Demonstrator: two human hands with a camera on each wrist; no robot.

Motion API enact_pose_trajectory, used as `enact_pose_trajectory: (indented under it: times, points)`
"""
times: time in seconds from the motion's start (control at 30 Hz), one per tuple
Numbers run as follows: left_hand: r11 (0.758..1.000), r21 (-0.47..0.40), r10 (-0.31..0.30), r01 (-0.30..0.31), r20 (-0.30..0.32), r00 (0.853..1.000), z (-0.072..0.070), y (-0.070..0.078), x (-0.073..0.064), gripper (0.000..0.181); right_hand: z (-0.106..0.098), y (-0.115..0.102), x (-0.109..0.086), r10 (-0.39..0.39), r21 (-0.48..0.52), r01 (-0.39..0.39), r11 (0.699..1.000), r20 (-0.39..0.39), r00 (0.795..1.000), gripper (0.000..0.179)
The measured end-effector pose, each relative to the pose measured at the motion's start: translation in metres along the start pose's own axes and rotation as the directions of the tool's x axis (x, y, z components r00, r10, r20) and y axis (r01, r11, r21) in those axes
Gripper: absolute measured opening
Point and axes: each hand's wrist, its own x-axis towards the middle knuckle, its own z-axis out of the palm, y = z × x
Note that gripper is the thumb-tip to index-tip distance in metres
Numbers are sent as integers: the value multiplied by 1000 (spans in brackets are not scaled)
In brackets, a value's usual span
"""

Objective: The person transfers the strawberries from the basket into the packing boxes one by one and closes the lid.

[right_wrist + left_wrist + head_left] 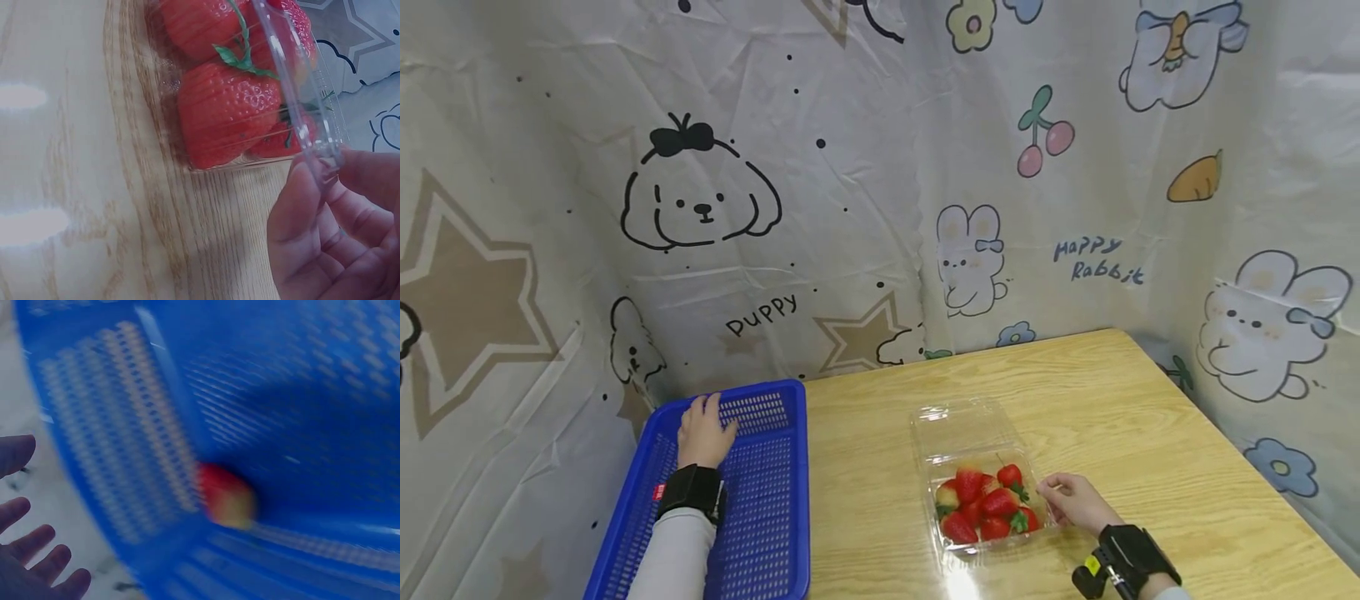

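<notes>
My left hand (pixel 702 435) is over the far left part of a blue plastic basket (pixel 806 500), its fingers spread and holding nothing. In the left wrist view, one red strawberry (pixel 226 495) with a pale yellowish end lies in a corner of the basket; from the head view it cannot be seen. On the table, a clear plastic clamshell box (pixel 966 427) stands with its lid laid back. Several strawberries (pixel 1000 502) with green leaves fill its base. Thumb and forefinger of my right hand (pixel 1078 502) pinch the box's right rim (pixel 294 87).
A wood-grain table (pixel 865 467) carries both containers, with the basket along its left side. Printed cloth (pixel 865 167) hangs behind and on both sides. The basket stands close to the left cloth.
</notes>
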Motion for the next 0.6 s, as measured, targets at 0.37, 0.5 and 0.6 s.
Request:
enact_pose_trajectory:
  times: [0.37, 0.5, 0.6]
  points:
    - [988, 75, -149, 137, 191, 970, 20, -61, -9, 61, 2, -1, 1, 16, -15, -17, 1000, -27, 999, 26]
    - [981, 68, -192, 181, 252, 948, 25, -67, -12, 65, 3, -1, 1, 23, -19, -23, 1000, -25, 999, 26]
    - [980, 60, -198, 189, 267, 943, 29, -69, -11, 66, 2, -2, 0, 9, -19, -10, 1000, -15, 1000, 28]
